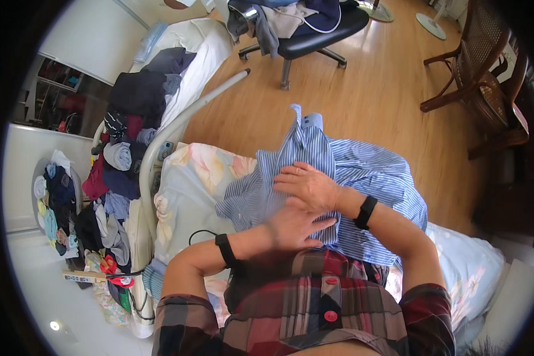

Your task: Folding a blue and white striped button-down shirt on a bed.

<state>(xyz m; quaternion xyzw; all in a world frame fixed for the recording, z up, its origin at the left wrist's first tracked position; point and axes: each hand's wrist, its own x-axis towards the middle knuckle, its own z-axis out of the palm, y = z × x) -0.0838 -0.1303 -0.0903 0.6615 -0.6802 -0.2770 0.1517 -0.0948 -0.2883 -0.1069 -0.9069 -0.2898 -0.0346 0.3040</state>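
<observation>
A blue-and-white striped button-up shirt (pixel 369 164) lies bunched over the floral bedding in front of me, its collar or cuff part pointing away. My left hand (pixel 296 227) rests on the striped cloth near my body, fingers spread. Just beyond it, my right hand (pixel 309 187) lies on the shirt with its fingers slightly bent and close together; whether it pinches cloth is unclear. The two hands overlap at the heel of the right one. Both wrists carry a black band.
A curved metal bed rail (pixel 182 115) rises at the left. Past it lie piles of dark clothes (pixel 138 95) and rolled garments. A black office chair (pixel 320 40) bearing clothes stands ahead, a wooden cane chair (pixel 480 84) at the right. Floral bedding (pixel 173 187) lies beneath the shirt.
</observation>
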